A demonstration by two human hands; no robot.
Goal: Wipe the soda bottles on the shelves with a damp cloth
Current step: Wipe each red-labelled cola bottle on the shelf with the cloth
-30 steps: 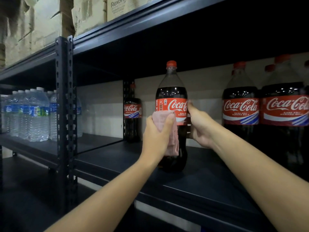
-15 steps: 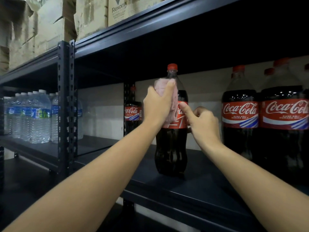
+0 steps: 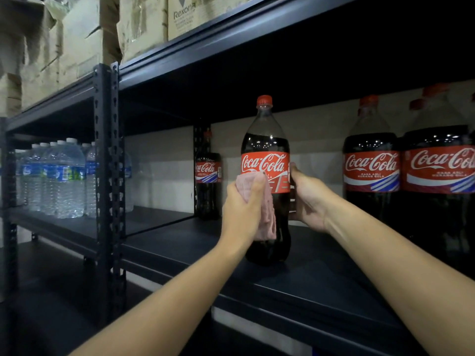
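A large Coca-Cola bottle (image 3: pixel 266 140) with a red cap stands upright near the front of the dark shelf (image 3: pixel 295 283). My left hand (image 3: pixel 243 209) grips a pink cloth (image 3: pixel 266 217) and presses it against the bottle's left side, at the lower edge of the red label. My right hand (image 3: pixel 307 201) holds the bottle from the right, fingers curled round its back. Two more cola bottles (image 3: pixel 371 170) (image 3: pixel 439 173) stand to the right, and another one (image 3: pixel 207 183) stands at the back left.
Several water bottles (image 3: pixel 59 178) stand on the neighbouring shelf at left, behind a dark upright post (image 3: pixel 106 176). Cardboard boxes (image 3: pixel 144 24) sit on the top shelf. The shelf above hangs close over the bottle caps.
My left hand has slid the cloth down from the bottle's neck to its label and body. My right hand has gone from a loose touch to a grip on the bottle's side.
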